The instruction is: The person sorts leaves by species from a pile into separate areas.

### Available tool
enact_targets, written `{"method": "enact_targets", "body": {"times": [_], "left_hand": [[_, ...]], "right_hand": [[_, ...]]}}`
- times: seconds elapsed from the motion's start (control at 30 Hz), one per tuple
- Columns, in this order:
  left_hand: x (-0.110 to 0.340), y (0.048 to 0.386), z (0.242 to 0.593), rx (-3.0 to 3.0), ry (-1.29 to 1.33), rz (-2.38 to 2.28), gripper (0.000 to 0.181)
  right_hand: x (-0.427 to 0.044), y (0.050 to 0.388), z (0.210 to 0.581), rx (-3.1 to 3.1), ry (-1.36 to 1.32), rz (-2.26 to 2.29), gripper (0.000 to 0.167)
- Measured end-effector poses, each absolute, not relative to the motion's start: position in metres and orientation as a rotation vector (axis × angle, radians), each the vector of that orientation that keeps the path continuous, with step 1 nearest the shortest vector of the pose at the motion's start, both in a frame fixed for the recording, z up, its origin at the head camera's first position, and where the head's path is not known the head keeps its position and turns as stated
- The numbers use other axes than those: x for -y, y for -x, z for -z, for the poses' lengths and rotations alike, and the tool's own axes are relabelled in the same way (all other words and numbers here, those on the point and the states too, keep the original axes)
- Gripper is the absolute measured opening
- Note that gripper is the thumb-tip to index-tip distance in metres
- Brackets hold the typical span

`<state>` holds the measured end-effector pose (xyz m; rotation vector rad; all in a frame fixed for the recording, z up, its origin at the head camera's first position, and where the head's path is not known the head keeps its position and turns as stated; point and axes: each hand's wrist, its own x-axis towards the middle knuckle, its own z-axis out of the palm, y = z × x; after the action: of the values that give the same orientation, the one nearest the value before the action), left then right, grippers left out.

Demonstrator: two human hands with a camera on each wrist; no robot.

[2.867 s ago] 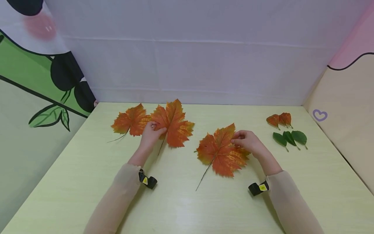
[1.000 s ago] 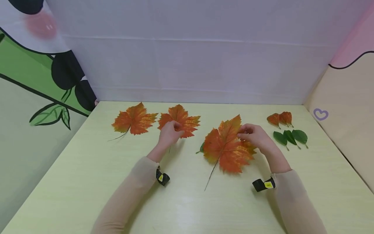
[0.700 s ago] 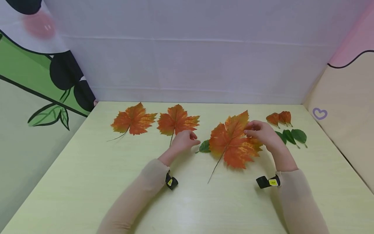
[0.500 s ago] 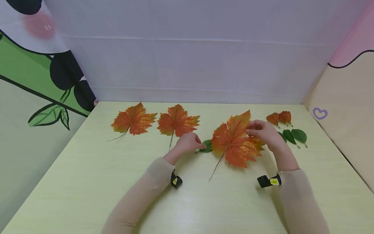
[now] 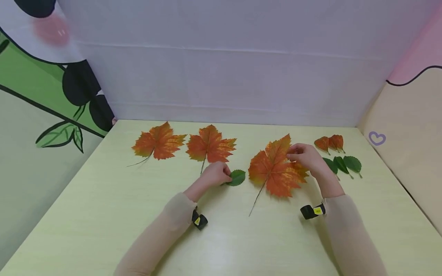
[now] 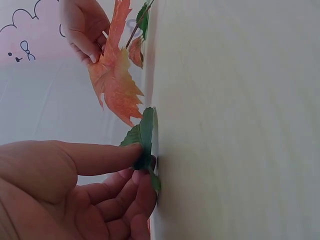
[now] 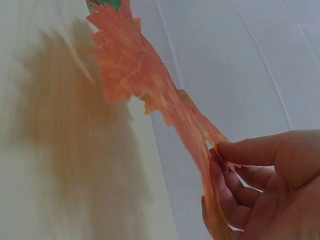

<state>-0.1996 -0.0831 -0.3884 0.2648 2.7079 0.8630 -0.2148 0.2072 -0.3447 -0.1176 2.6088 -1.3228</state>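
Between thumb and fingers, my left hand (image 5: 215, 174) pinches a small green leaf (image 5: 237, 178) near its stem, close to the table top. The left wrist view shows the thumb pressed on that green leaf (image 6: 146, 131), its stem poking out below. My right hand (image 5: 307, 156) holds a large orange maple leaf (image 5: 276, 168) by its right edge. In the right wrist view, that maple leaf (image 7: 150, 75) hangs above the table with a shadow under it. Two more orange maple leaves lie at the back: one at left (image 5: 159, 142), one in the middle (image 5: 211, 144).
At the back right lie small orange leaves (image 5: 335, 143) and several green leaves (image 5: 353, 164) in a row. The pale table (image 5: 103, 214) meets a plain cloth wall (image 5: 235, 84) behind. Printed panels stand at both sides.
My left hand has let go of the middle maple leaf, moved right and taken hold of the green leaf, drawing it slightly left. My right hand has carried its maple leaf right, uncovering the green one.
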Motion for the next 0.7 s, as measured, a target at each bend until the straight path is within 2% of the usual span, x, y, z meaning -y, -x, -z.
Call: {"method": "enact_targets", "body": {"times": [0.7], "left_hand": [[0.110,0.184,0.391,-2.617,-0.261,-1.029,0.010]], "right_hand": [[-0.176,0.275,0.344,-2.696,0.141,1.127,0.025]]}}
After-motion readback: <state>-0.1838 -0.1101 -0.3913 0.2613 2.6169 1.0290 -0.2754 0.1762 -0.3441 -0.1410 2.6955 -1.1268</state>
